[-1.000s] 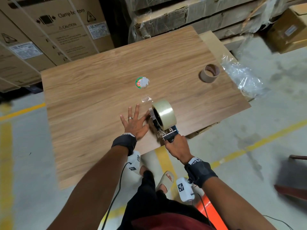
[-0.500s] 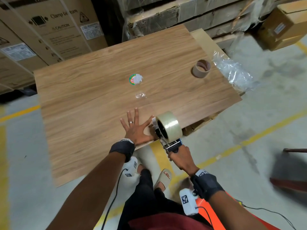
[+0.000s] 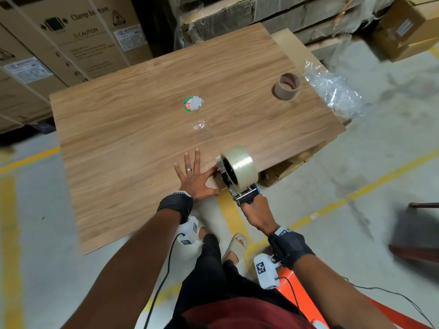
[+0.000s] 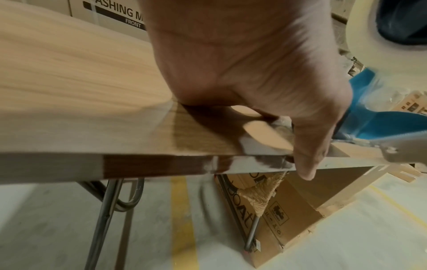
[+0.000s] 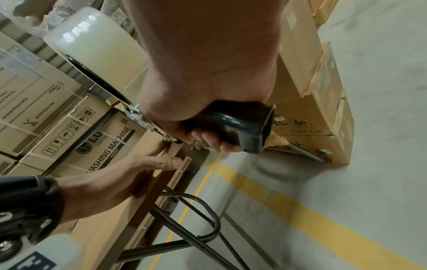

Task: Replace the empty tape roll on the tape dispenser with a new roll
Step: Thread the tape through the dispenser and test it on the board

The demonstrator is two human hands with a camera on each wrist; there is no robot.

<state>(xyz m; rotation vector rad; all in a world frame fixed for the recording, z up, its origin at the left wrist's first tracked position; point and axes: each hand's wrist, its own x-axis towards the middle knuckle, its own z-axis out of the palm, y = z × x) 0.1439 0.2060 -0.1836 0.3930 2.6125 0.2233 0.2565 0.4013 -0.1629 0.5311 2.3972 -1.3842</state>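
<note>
Tape dispenser (image 3: 234,184) sits at the tabletop's (image 3: 142,129) near edge; my right hand (image 3: 255,211) grips its handle, my left hand (image 3: 196,179) flat beside, seemingly pinning tape.

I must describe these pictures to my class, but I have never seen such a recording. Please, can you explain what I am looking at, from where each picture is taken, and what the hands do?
No machine here: a person wears three cameras. The head view looks down at both arms. The other two sit on the wrists and look along each hand.

The right hand grips the dark handle of a tape dispenser at the near edge of a wooden table. A full roll of clear tape sits on the dispenser. The left hand lies flat on the table with spread fingers, its thumb at the edge beside the dispenser.

Farther away on the table stand an empty cardboard tape core, a round label and a small scrap of clear film. Crumpled clear plastic wrap lies beyond the table's right edge.
</note>
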